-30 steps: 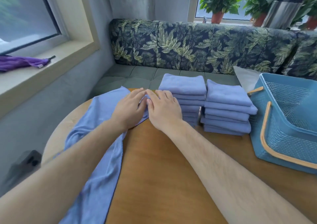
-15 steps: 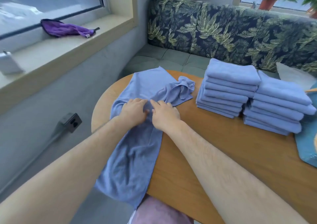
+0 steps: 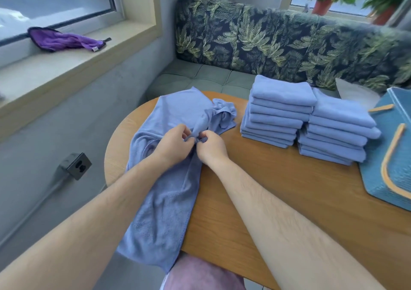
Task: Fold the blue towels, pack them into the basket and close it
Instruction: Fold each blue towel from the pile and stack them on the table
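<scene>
An unfolded blue towel (image 3: 162,200) lies rumpled on the left side of the round wooden table (image 3: 278,200), its near end hanging over the edge. My left hand (image 3: 172,144) and my right hand (image 3: 211,146) meet at its middle, each pinching a bunched ridge of the cloth. Two stacks of folded blue towels stand side by side on the table's far right: the left stack (image 3: 278,112) and the right stack (image 3: 338,127). The blue basket (image 3: 378,178) with tan handles sits at the right edge, partly cut off by the frame.
A leaf-patterned bench backrest (image 3: 289,43) runs behind the table. A purple cloth (image 3: 64,40) lies on the window sill at the left. A black wall socket (image 3: 76,166) sits on the wall below. A white cushion (image 3: 355,94) lies behind the stacks.
My hands went from lying flat on the towel to pinching its cloth together at the middle. The view has swung left and down, so the basket slid toward the right edge.
</scene>
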The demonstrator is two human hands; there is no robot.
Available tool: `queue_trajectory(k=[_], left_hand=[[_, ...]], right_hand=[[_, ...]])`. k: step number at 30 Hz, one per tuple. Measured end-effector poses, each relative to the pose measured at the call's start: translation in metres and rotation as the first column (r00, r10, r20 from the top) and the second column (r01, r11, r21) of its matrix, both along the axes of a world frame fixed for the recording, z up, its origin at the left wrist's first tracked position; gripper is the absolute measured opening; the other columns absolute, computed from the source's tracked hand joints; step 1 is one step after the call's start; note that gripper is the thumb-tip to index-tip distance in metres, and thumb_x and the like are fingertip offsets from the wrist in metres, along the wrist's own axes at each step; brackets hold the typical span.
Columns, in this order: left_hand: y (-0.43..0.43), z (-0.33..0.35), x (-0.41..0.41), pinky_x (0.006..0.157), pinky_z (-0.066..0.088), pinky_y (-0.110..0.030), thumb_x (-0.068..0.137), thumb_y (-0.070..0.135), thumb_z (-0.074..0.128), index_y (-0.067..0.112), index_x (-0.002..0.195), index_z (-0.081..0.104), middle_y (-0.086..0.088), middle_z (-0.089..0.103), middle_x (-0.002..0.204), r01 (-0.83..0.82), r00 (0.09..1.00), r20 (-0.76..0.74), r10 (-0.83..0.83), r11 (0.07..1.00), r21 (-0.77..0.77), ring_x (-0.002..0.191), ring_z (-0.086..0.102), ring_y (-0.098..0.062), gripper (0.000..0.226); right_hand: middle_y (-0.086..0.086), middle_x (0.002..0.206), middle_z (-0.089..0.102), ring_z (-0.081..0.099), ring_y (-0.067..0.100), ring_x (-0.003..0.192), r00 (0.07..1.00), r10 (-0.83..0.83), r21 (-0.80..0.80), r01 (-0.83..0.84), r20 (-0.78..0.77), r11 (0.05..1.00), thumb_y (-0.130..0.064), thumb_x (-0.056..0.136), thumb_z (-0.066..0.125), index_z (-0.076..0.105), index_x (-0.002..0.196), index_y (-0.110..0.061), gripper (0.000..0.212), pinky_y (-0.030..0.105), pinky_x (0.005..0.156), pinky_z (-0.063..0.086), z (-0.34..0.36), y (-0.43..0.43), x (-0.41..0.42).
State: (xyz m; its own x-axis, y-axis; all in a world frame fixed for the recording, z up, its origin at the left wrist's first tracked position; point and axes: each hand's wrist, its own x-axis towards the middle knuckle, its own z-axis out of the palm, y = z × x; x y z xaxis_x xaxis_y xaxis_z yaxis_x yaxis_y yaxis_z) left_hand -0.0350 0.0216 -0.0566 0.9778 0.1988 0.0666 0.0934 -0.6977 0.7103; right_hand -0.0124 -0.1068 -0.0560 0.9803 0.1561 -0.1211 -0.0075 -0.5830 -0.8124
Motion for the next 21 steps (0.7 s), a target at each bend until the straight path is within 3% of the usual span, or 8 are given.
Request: queue_trajectory(k=[4,8,12,14,16,18,21], left_hand=[[-0.021,0.006,-0.013,0.067,0.041,-0.019,0.095,0.029,0.061,0.017,0.099,0.057,0.007,0.061,0.090,0.001,1.000,-0.008,-0.002,0.995,-0.103,0.084,0.058,-0.012,0.013],[-0.055,0.007,-0.025,0.059,0.038,-0.007,0.103,0.026,0.051,0.016,0.090,0.059,0.005,0.058,0.080,-0.004,1.000,-0.022,-0.004,0.946,-0.325,0.073,0.052,-0.006,0.018],[-0.073,-0.003,-0.031,0.057,0.039,-0.013,0.102,0.026,0.054,0.010,0.090,0.066,0.004,0.060,0.073,0.018,0.994,-0.098,-0.057,0.930,-0.366,0.067,0.052,-0.007,0.023],[-0.084,-0.008,-0.033,0.055,0.041,-0.016,0.098,0.034,0.061,0.013,0.093,0.066,0.004,0.061,0.073,-0.038,0.988,-0.149,-0.026,0.910,-0.412,0.061,0.053,-0.006,0.023],[-0.097,-0.009,-0.037,0.059,0.043,-0.023,0.092,0.053,0.064,0.016,0.100,0.063,0.004,0.063,0.079,-0.094,0.979,-0.201,0.021,0.927,-0.362,0.066,0.057,-0.008,0.038],[-0.109,-0.011,-0.040,0.069,0.045,-0.028,0.086,0.068,0.061,0.020,0.109,0.059,0.004,0.064,0.091,-0.078,0.967,-0.256,-0.006,0.945,-0.318,0.081,0.060,-0.012,0.053],[-0.126,-0.008,-0.045,0.092,0.049,-0.030,0.086,0.065,0.064,0.025,0.119,0.057,0.005,0.065,0.110,0.008,0.966,-0.237,-0.105,0.926,-0.377,0.102,0.062,-0.012,0.052]], right_hand=[[0.000,0.086,0.065,0.056,0.017,0.078,0.995,-0.093,0.109,0.097,-0.036,0.989,-0.017,0.094,0.050,0.065,0.091,-0.010,0.017,0.029,0.060,0.039,0.005,-0.016,-0.012],[0.000,0.061,0.048,0.044,0.017,0.058,0.983,-0.163,0.179,0.175,-0.080,0.968,-0.028,0.099,0.053,0.050,0.065,-0.013,0.037,0.031,0.054,0.031,0.004,-0.046,-0.024],[0.003,0.070,0.050,0.045,0.016,0.070,0.966,-0.162,0.337,0.223,-0.199,0.915,-0.021,0.089,0.067,0.064,0.074,0.005,0.030,0.031,0.065,0.034,-0.005,-0.084,-0.036],[-0.001,0.075,0.063,0.056,0.012,0.075,0.960,-0.163,0.395,0.243,-0.227,0.886,-0.014,0.086,0.074,0.069,0.075,-0.004,0.015,0.031,0.069,0.045,-0.007,-0.102,-0.042],[-0.002,0.087,0.072,0.064,0.009,0.078,0.960,-0.188,0.410,0.261,-0.208,0.874,-0.012,0.086,0.077,0.072,0.087,-0.017,0.007,0.029,0.075,0.053,-0.007,-0.117,-0.048],[-0.002,0.090,0.074,0.066,0.005,0.078,0.967,-0.180,0.418,0.242,-0.182,0.876,-0.010,0.087,0.074,0.073,0.093,-0.018,0.009,0.023,0.073,0.054,-0.006,-0.130,-0.053],[-0.005,0.081,0.073,0.064,-0.002,0.069,0.971,-0.150,0.454,0.220,-0.184,0.864,-0.001,0.091,0.063,0.074,0.091,-0.015,0.017,0.013,0.060,0.048,-0.004,-0.142,-0.063]])
